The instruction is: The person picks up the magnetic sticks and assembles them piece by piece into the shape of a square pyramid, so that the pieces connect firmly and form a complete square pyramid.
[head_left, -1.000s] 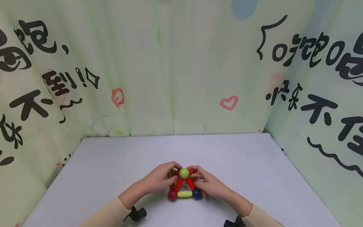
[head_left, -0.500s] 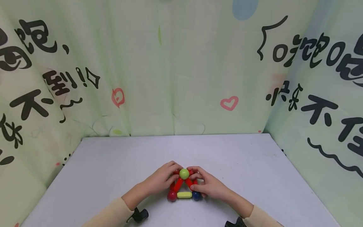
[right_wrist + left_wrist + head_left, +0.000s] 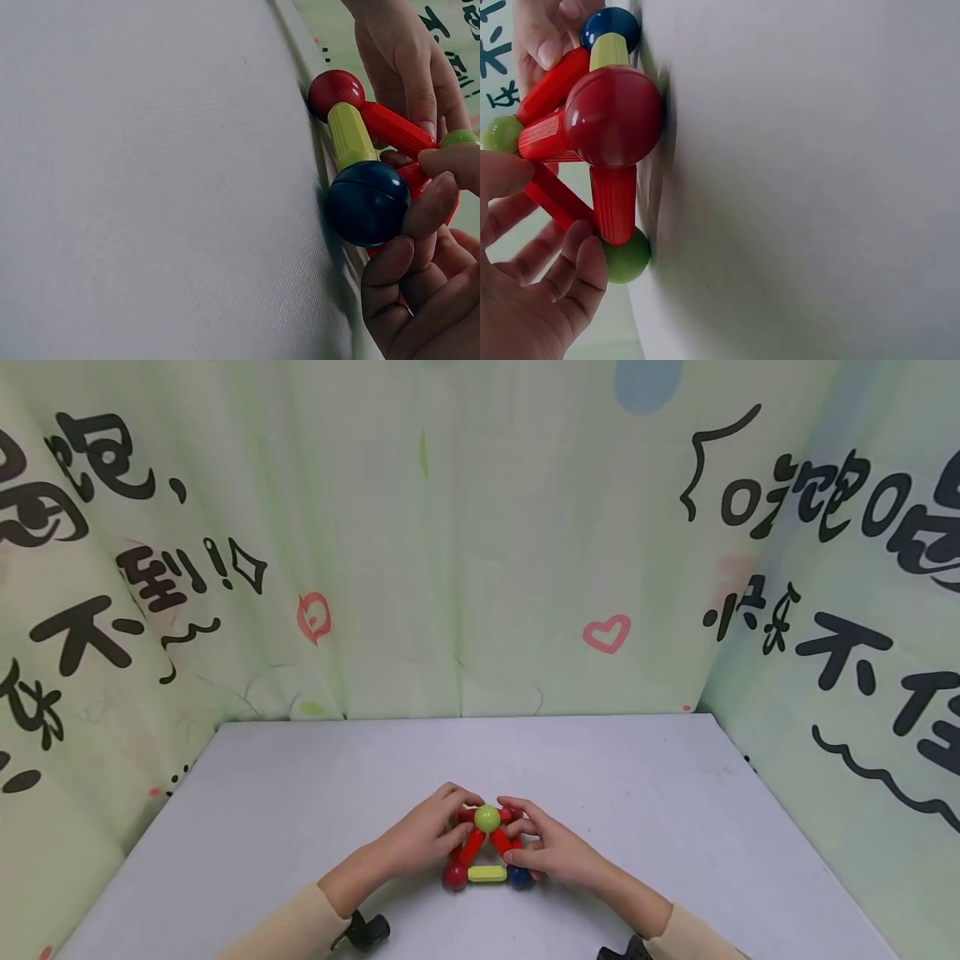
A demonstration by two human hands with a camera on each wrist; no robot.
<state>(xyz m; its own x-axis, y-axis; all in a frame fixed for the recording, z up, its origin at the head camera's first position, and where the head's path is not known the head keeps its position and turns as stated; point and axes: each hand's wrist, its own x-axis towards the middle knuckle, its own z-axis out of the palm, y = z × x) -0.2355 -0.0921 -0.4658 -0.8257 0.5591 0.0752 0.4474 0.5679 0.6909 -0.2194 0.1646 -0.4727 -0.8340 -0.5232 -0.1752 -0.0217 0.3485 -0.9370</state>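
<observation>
In the head view a pyramid-like frame of toy building rods and balls stands on the table. A light green ball [image 3: 487,818] tops it, with red rods [image 3: 472,847] sloping down. Along its front, a yellow rod [image 3: 487,874] joins a dark red ball [image 3: 455,876] to a dark blue ball [image 3: 519,877]. My left hand [image 3: 427,832] holds the frame's left side, thumb on a red rod close to the top ball. Another green ball [image 3: 627,256] sits low by its fingers. My right hand [image 3: 551,847] grips the right side, thumb on a red rod above the blue ball.
The white table [image 3: 300,777] extends around the frame. Behind it and to both sides hang pale green curtains [image 3: 390,568] with black lettering. A black wrist camera [image 3: 367,932] is worn at the left wrist, another [image 3: 626,950] at the right.
The right thumb has slid slightly down along the red rod, toward the blue ball. The left fingers have shifted a little at the back; the frame stays in place.
</observation>
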